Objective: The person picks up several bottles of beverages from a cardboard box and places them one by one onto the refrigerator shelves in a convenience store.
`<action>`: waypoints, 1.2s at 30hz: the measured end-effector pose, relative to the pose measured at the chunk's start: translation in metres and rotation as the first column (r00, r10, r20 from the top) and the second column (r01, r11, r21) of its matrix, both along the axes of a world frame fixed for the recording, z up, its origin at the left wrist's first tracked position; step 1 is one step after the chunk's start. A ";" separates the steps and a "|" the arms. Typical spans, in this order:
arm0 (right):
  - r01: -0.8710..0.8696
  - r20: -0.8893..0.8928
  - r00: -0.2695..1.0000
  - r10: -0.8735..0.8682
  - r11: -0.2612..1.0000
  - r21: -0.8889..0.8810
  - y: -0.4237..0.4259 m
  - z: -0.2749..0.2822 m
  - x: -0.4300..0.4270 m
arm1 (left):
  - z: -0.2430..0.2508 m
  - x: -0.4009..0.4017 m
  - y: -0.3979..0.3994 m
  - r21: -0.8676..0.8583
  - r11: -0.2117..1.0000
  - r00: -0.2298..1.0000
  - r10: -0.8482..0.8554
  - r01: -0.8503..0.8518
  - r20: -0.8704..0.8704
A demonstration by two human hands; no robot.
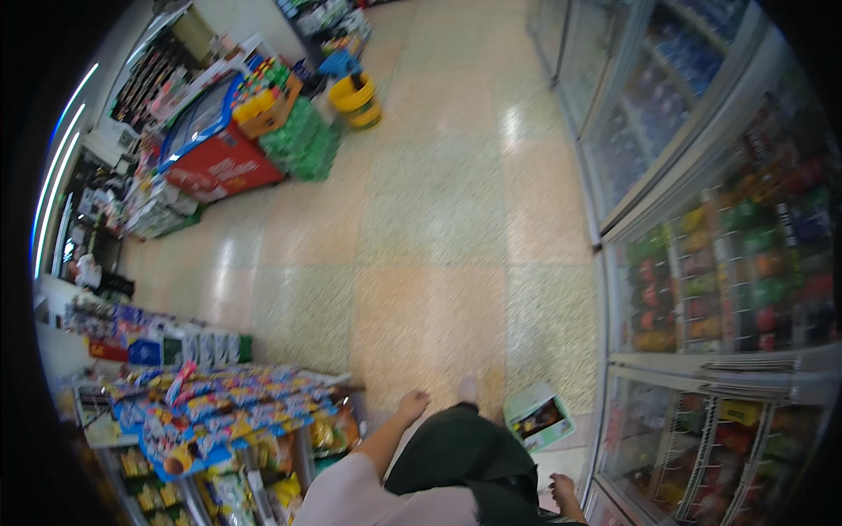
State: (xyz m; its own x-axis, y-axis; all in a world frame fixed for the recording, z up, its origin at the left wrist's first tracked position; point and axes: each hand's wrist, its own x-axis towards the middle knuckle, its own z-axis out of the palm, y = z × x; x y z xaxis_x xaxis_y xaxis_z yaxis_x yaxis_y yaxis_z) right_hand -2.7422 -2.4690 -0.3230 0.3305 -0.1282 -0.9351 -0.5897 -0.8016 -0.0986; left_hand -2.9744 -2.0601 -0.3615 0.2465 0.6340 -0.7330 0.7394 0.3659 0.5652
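My left hand [414, 404] hangs at my side over the tiled floor, loosely curled, with nothing seen in it. Low at the right, my right hand [562, 490] hangs near the glass-door refrigerator, its fingers curled; I see no object in it, though it is small and blurred. Between my hands are my dark trousers [454, 447] and one foot [468, 389]. On the floor just ahead of my right hand stands a pale green open box [562, 427] with dark and coloured items inside.
Glass-door refrigerators [602, 302] with drinks line the right side. Snack shelves [250, 401] stand close at left. Farther off are a red chest freezer [223, 167], green-wrapped packs [302, 141] and a yellow bucket [355, 102]. A person [99, 273] is at the far left.
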 end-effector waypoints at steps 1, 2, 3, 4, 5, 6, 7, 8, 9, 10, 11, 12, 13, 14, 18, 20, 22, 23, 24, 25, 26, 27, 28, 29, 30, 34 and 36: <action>-0.026 -0.026 0.999 0.027 0.999 0.037 0.014 -0.001 0.003 | 0.005 0.001 0.010 0.092 0.992 0.995 -0.082 0.087 -0.058; -0.093 -0.011 0.996 0.093 0.995 0.044 0.029 -0.004 0.006 | 0.018 0.007 0.020 0.005 0.999 0.998 -0.047 0.047 -0.034; -0.263 0.068 0.964 0.257 0.957 0.124 0.044 -0.001 0.011 | 0.018 0.001 0.025 0.009 1.000 0.999 -0.020 0.020 0.028; -0.360 0.172 0.928 0.331 0.915 0.184 0.054 0.001 0.018 | 0.033 0.004 0.029 -0.129 0.989 0.997 0.071 -0.070 0.002; -0.426 0.282 0.887 0.366 0.883 0.195 0.063 -0.002 0.024 | 0.028 -0.004 0.032 -0.213 0.974 0.995 -0.091 0.082 -0.030; -0.500 0.401 0.824 0.400 0.846 0.184 0.079 0.002 0.035 | 0.027 -0.010 0.036 -0.284 0.958 0.984 -0.093 0.046 -0.153; -0.448 0.339 0.870 0.358 0.862 0.239 0.103 0.035 0.050 | 0.061 0.008 0.042 -0.365 0.931 0.975 -0.089 0.009 -0.204; -0.432 0.373 0.872 0.316 0.855 0.287 0.113 0.047 0.061 | 0.067 0.016 0.049 -0.365 0.931 0.981 -0.091 0.023 -0.170; -0.577 0.459 0.781 0.424 0.771 0.269 0.129 0.084 0.076 | 0.063 0.020 0.053 -0.365 0.931 0.988 -0.083 0.031 -0.127; -0.690 0.546 0.675 0.497 0.687 0.227 0.119 0.086 0.092 | 0.057 0.035 0.051 -0.373 0.925 0.990 -0.115 0.077 -0.081; -0.683 0.592 0.673 0.442 0.679 0.269 0.117 0.100 0.112 | 0.055 0.049 0.052 -0.371 0.922 0.989 -0.141 0.111 -0.054; -0.675 0.644 0.625 0.441 0.720 0.161 0.110 0.135 0.128 | 0.052 0.058 0.047 -0.367 0.920 0.986 -0.162 0.138 -0.035; -0.610 0.750 0.587 0.306 0.776 0.161 0.075 0.131 0.150 | 0.047 0.077 0.038 -0.375 0.907 0.978 -0.210 0.193 -0.006; -0.580 0.827 0.495 0.267 0.810 0.086 0.042 0.143 0.171 | 0.042 0.088 0.028 -0.385 0.892 0.968 -0.250 0.235 0.012; -0.198 0.958 0.286 -0.003 0.978 0.062 0.000 0.367 0.239 | 0.046 0.111 0.034 -0.371 0.870 0.943 -0.328 0.323 0.051; -0.116 0.965 -0.260 0.028 0.991 -0.060 -0.048 0.469 0.252 | 0.045 0.137 0.032 -0.345 0.853 0.919 -0.377 0.392 0.113; 0.123 0.781 -0.609 0.136 0.989 -0.077 -0.100 0.563 0.265 | 0.051 0.181 0.029 -0.276 0.863 0.905 -0.386 0.423 0.179; 0.006 0.779 -0.602 -0.174 0.975 0.222 -0.101 0.612 0.250 | 0.053 0.206 0.027 -0.241 0.873 0.902 -0.382 0.424 0.201; -0.004 0.706 -0.679 -0.204 0.962 0.273 -0.118 0.645 0.247 | 0.054 0.226 0.025 -0.196 0.881 0.894 -0.384 0.430 0.232; -0.012 0.662 -0.714 -0.230 0.949 0.316 -0.120 0.669 0.241 | 0.060 0.240 0.025 -0.188 0.881 0.892 -0.392 0.435 0.224; -0.067 0.666 -0.676 -0.315 0.927 0.370 -0.125 0.686 0.239 | 0.066 0.248 0.023 -0.165 0.885 0.884 -0.384 0.435 0.267; -0.126 0.668 -0.636 -0.388 0.905 0.406 -0.128 0.702 0.238 | 0.064 0.255 0.013 -0.159 0.888 0.873 -0.366 0.431 0.324; -0.116 0.678 -0.634 -0.374 0.912 0.394 -0.130 0.708 0.238 | 0.054 0.259 0.015 -0.171 0.871 0.866 -0.398 0.460 0.303; -0.127 0.673 -0.628 -0.392 0.904 0.407 -0.131 0.712 0.238 | 0.046 0.259 0.020 -0.185 0.867 0.867 -0.397 0.462 0.302; -0.154 0.660 -0.625 -0.416 0.895 0.419 -0.131 0.719 0.240 | 0.045 0.262 0.022 -0.193 0.862 0.872 -0.416 0.468 0.257; -0.170 0.709 -0.572 -0.412 0.905 0.389 -0.108 0.727 0.262 | 0.028 0.238 0.042 -0.184 0.867 0.879 -0.425 0.464 0.215; -0.187 0.747 -0.564 -0.351 0.936 0.298 -0.078 0.737 0.277 | 0.012 0.224 0.050 -0.192 0.857 0.873 -0.437 0.477 0.218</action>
